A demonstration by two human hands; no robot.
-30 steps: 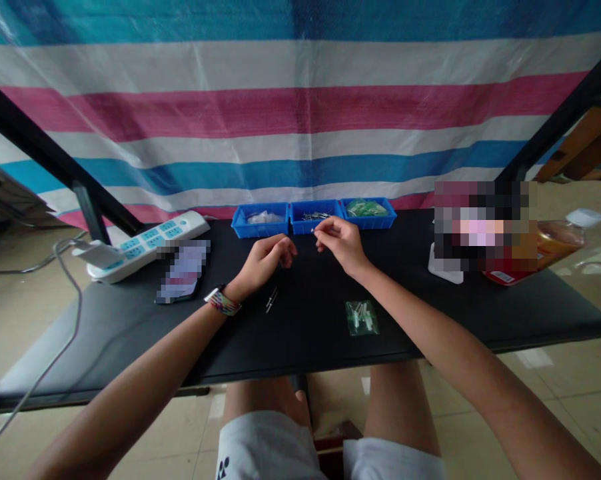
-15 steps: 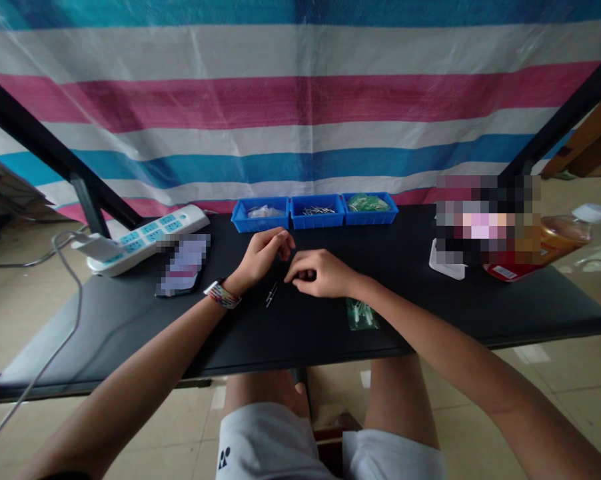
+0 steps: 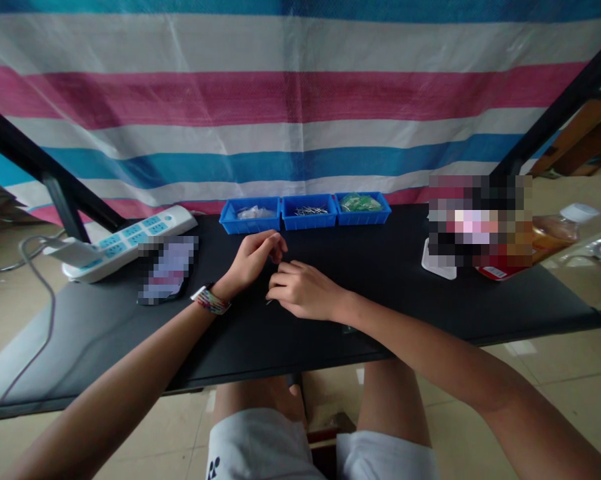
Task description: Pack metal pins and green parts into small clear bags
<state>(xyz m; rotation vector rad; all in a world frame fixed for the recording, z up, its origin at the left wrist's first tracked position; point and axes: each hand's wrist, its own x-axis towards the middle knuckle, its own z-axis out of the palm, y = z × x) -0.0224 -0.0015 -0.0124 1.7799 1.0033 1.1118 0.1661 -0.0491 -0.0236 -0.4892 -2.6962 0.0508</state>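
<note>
My left hand (image 3: 253,259) rests on the black table (image 3: 380,267) with its fingers curled in towards the thumb; whether it holds anything is hidden. A striped band sits on that wrist. My right hand (image 3: 303,291) lies just beside it, knuckles up, fingers folded down onto the table. The tip of a small metal part (image 3: 269,302) pokes out at its fingertips. Whatever else is under the right hand is covered. Three blue bins stand in a row behind: one with clear bags (image 3: 250,216), one with metal pins (image 3: 308,213), one with green pieces (image 3: 363,206).
A white power strip (image 3: 125,241) with a plug and grey cable lies at the left, and a blurred flat object (image 3: 165,269) sits beside it. At the right are a blurred item (image 3: 475,223) and a bottle (image 3: 555,230). A striped tarp hangs behind.
My right hand came back from the middle bin, down and left, to the table beside my left hand. It now covers the small metal parts, and its forearm hides the small clear bag.
</note>
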